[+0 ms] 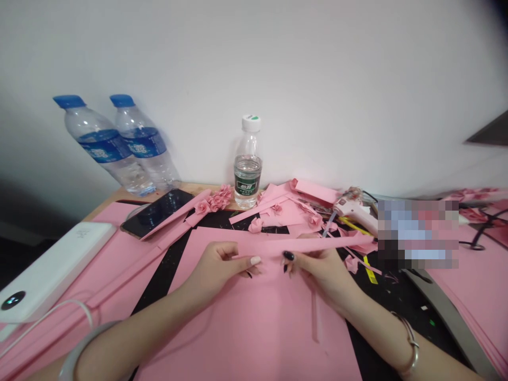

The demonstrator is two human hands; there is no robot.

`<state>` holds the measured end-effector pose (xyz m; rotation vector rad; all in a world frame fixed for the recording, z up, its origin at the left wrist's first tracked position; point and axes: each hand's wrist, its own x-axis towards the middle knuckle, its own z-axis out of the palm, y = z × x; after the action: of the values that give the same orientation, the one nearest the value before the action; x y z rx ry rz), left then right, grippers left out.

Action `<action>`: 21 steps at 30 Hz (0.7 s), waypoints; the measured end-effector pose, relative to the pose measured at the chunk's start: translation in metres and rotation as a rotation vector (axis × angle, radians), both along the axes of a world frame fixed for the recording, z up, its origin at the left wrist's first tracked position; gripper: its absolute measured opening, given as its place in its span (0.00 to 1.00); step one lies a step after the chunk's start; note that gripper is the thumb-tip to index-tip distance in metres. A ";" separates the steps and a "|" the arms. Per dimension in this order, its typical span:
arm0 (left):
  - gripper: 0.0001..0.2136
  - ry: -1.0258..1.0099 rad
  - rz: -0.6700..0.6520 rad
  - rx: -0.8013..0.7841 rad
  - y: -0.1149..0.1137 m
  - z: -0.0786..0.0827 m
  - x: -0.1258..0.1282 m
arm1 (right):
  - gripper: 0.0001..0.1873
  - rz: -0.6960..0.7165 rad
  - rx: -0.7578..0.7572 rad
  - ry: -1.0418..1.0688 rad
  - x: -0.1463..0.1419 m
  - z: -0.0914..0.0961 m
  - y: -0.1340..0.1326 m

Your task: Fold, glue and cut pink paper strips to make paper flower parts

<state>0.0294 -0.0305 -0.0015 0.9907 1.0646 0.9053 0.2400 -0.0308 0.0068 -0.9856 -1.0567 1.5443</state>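
Between my two hands a long pink paper strip (pixel 325 244) is stretched above the table. My left hand (pixel 224 262) pinches its left end between thumb and fingers. My right hand (pixel 313 264) grips it nearer the middle, and the far part of the strip sticks out to the right past that hand. Beneath both hands lies a large pink paper sheet (pixel 246 328). A narrow paper strip (pixel 316 317) rests on the sheet under my right wrist.
Behind my hands are a water bottle (pixel 248 169), folded paper flowers (pixel 256 226) and a pink glue gun (pixel 355 213). At left lie a phone (pixel 159 211) and a white power bank (pixel 59 259) with a cable. Two blue-capped bottles (pixel 105 145) lean by the wall.
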 end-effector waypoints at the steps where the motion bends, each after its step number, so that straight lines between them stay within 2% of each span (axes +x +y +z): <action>1: 0.10 0.008 -0.028 -0.002 -0.002 -0.001 0.002 | 0.09 0.034 -0.008 -0.008 -0.003 -0.002 -0.003; 4: 0.10 0.013 -0.101 0.014 -0.005 -0.002 0.006 | 0.10 0.105 -0.055 -0.024 -0.013 -0.006 -0.011; 10: 0.08 -0.011 -0.142 0.022 -0.009 -0.002 0.011 | 0.15 0.102 -0.087 0.029 -0.021 -0.014 -0.016; 21: 0.13 -0.022 -0.170 0.048 -0.008 0.002 0.011 | 0.11 0.141 -0.057 0.032 -0.018 -0.013 -0.015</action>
<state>0.0407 -0.0389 0.0007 1.0912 0.9286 0.8043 0.2217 -0.0457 -0.0058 -0.9388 -1.0841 1.7080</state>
